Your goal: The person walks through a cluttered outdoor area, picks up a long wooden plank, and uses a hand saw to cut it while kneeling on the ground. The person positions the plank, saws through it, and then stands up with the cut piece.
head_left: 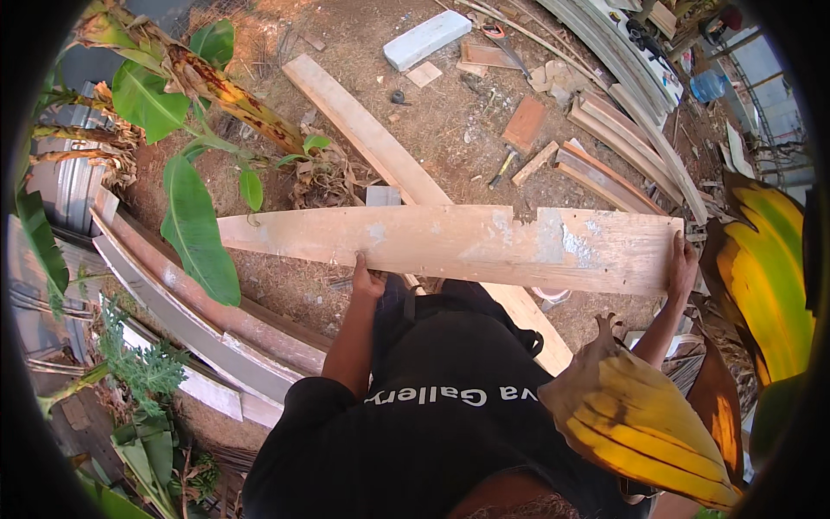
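Observation:
A long pale wooden board [415, 235] lies across in front of my body, narrowing toward its left end. It has a small notch in its far edge and grey-white patches on its face. At the near edge, left of the middle, my left hand [368, 278] is closed on it with the thumb on top. My right hand [682, 266] grips the board's right end, its fingers partly hidden behind the wood. Beneath the board a second long plank [363, 130] runs diagonally from the far left toward my right side.
Banana leaves [194, 225] hang at the left, and a yellow-brown leaf [640, 415] covers part of my right side. On the dirt beyond lie a hammer [501, 170], a handsaw [507, 45] and a white block [428, 39]. Stacked boards [627, 143] stand right; long curved planks [199, 311] lie left.

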`<state>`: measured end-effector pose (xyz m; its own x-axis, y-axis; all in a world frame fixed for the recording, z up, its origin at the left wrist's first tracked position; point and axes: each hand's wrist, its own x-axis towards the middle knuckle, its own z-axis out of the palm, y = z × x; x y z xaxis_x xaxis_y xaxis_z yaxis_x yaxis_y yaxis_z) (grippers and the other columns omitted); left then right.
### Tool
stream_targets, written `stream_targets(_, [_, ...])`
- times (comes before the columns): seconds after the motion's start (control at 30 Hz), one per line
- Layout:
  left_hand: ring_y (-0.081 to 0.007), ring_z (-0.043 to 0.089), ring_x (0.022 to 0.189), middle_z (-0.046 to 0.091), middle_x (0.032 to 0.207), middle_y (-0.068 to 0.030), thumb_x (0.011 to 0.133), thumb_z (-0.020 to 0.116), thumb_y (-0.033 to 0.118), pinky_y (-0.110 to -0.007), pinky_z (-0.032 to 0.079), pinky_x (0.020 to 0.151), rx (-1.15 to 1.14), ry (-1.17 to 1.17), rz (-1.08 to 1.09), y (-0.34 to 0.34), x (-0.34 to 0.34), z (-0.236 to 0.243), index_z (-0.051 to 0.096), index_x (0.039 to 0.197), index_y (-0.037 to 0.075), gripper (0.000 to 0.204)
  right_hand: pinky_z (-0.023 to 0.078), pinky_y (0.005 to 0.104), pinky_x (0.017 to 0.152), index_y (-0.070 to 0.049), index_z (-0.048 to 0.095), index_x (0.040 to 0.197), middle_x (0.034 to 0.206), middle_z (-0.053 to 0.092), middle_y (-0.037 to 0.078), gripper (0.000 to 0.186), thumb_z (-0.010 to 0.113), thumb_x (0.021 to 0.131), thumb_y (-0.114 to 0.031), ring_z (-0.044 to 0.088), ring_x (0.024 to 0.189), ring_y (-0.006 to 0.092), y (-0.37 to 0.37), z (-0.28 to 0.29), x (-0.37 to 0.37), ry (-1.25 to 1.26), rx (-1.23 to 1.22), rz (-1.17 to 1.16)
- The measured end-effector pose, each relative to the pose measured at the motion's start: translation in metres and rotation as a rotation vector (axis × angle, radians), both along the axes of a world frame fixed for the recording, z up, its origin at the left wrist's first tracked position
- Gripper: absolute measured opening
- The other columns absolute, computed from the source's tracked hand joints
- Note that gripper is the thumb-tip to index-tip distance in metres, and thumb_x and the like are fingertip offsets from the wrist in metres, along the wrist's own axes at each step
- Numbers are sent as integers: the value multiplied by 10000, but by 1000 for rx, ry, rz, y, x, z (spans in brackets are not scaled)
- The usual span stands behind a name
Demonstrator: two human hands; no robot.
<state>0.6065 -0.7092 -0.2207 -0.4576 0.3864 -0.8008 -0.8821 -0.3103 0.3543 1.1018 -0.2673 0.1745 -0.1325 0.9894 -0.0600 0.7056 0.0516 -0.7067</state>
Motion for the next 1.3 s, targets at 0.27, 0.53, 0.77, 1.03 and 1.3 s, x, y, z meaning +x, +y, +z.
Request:
stream_targets(0.27, [-133,642,890,669,1000,15,982,638,376,-301,576,758,21,9,-166,142,23,42,653,1153,186,256,431,479,1039,-86,561,1383,1340,592,197,515,638,967,-380,554,1242,387,85,61,-51,-292,754,33])
stream_targets(0.53, [-138,668,827,671,979,-24,977,648,306,-262,604,659,-187,-27,-164,248,-3,76,650,1115,136,219,218,607,1194,-246,496,1451,1499,432,81,775,819,746,-237,340,1443,323,7,-26,-188,-455,502,651])
stream_targets(0.77, [-162,701,840,686,952,-75,984,633,309,-263,594,600,-131,-82,-337,344,14,95,614,1159,60,305,279,501,1154,-233,726,975,1021,667,-69,303,815,686,-249,584,1099,171,180,-77,-219,-576,741,652])
stream_targets(1.03, [-305,601,1143,601,1231,-149,688,871,402,-485,478,939,-806,1416,-1288,451,-96,206,476,1442,143,889,358,452,1030,-150,722,932,841,673,-1,331,788,751,-419,617,905,212,383,-73,-274,-494,621,939])
stream_targets(1.3, [-334,640,959,667,981,-117,843,738,358,-461,488,849,-734,1521,-1306,543,-161,146,692,1063,93,347,380,448,1036,-131,701,883,862,694,-7,290,806,721,-348,630,924,197,523,-55,-359,-401,767,968])
